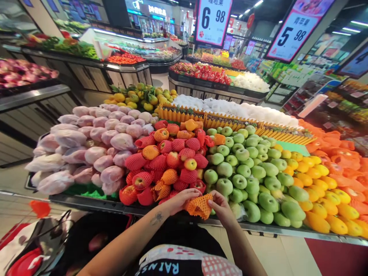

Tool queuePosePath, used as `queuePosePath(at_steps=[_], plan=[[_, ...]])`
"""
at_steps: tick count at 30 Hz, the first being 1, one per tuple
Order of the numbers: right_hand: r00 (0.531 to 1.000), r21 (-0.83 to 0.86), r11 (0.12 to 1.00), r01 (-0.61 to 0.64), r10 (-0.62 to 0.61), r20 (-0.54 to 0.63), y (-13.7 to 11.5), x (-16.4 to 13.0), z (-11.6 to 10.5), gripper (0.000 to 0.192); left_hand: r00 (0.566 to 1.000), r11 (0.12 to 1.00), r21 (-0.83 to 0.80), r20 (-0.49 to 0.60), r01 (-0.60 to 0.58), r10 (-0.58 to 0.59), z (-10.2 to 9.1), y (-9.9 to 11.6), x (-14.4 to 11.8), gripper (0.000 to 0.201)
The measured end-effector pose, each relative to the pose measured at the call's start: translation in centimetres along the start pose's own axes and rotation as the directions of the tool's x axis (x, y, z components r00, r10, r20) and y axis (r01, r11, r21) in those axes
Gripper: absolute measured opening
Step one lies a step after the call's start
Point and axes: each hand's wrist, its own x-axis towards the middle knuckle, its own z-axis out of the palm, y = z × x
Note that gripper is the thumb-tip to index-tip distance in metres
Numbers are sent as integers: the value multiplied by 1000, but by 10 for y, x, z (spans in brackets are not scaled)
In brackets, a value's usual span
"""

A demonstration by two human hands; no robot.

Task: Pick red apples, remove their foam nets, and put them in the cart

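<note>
Between my two hands, at the front edge of the fruit stand, is an orange foam net sleeve (199,206). My left hand (184,200) is closed on its left side, and my right hand (220,206) pinches its right edge. Whether a fruit sits inside the sleeve I cannot tell. Just beyond my hands lies a heap of red apples (172,159), many in red or orange foam nets. Green apples (241,180) are piled to the right of my right hand.
Pale pink wrapped fruit (96,155) fills the stand's left side. Yellow-orange fruit (319,191) lies on the right, beside orange-netted produce (345,161). A yellow fence divider (230,122) fronts white-wrapped fruit (238,109). Price screens (214,21) hang above. Bags (31,245) are at lower left.
</note>
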Motion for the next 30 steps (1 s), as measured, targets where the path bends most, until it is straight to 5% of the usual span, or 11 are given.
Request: queuePosePath(at_steps=[3,6,12,16,22,26,30], plan=[[996,40,999,-3,6,-92,17,15,12,46,998,995,96,-64,1,5,-16,14,9,43],[986,51,998,37,-28,-166,26,39,22,47,971,978,151,-168,-145,170,-32,32,16,46],[939,-29,976,215,-215,-270,15,116,34,42,827,861,309,-280,-403,488,-62,76,45,42],[906,-107,955,275,-295,-302,6,168,36,44,724,781,432,-334,-452,604,-76,95,72,32],[880,-241,933,268,-339,-332,15,198,36,43,638,706,595,-382,-384,669,-79,82,85,13],[867,-339,902,266,-378,-326,18,188,41,47,589,670,674,-416,-311,692,-72,64,75,18],[849,-430,861,272,-425,-314,16,169,50,47,585,676,684,-438,-276,682,-64,56,66,20]])
